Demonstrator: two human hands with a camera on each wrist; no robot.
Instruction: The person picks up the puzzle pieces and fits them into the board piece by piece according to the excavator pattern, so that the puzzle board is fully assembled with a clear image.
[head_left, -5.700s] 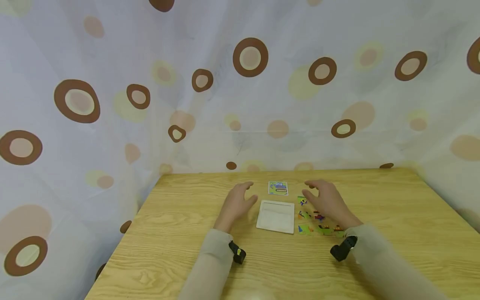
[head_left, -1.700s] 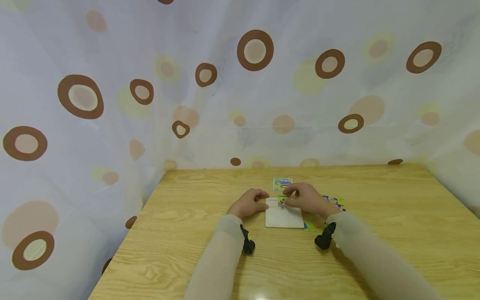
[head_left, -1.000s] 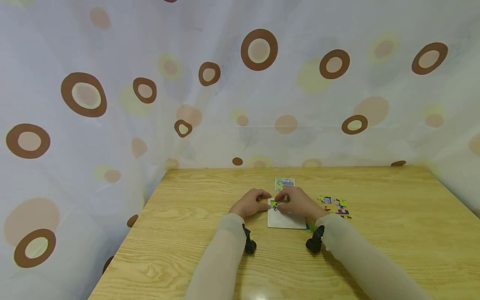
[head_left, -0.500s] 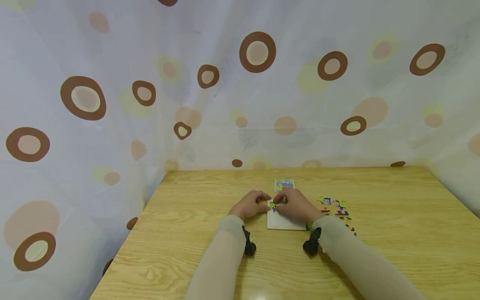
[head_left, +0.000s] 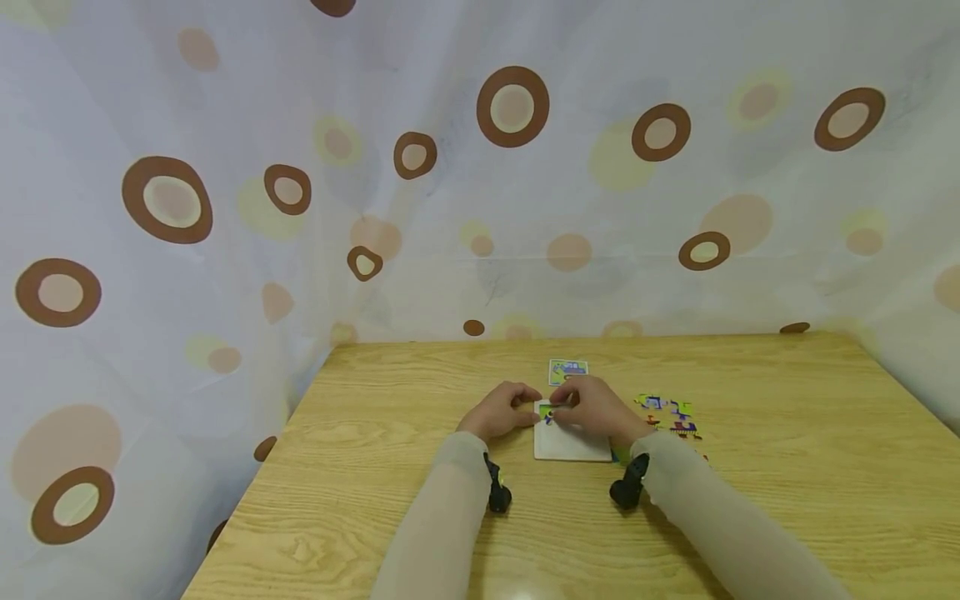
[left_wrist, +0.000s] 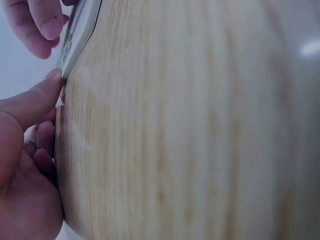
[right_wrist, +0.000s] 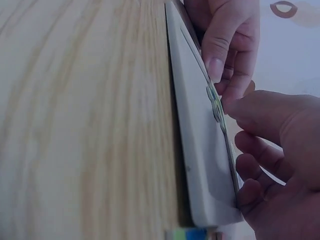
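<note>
A white puzzle tray (head_left: 572, 451) lies flat on the wooden table in the head view. In its far left corner is a green puzzle piece (head_left: 546, 411) with a yellow and blue print. The thumb and index finger of my right hand (head_left: 596, 410) pinch this piece. My left hand (head_left: 497, 411) grips the tray's left edge near the same corner, its thumb at the rim in the left wrist view. In the right wrist view the piece (right_wrist: 215, 106) sits low at the tray surface between both hands' fingertips.
Several loose colourful puzzle pieces (head_left: 683, 428) lie right of the tray, some hidden under the right forearm. Beyond the tray lies a picture card (head_left: 567, 368) with a blue vehicle. A spotted curtain (head_left: 570, 200) hangs behind the table (head_left: 360, 467).
My right hand picked up the piece from the right and carried it left to the tray's far left corner. My left hand came in to the tray's edge. Little moved in the last half second.
</note>
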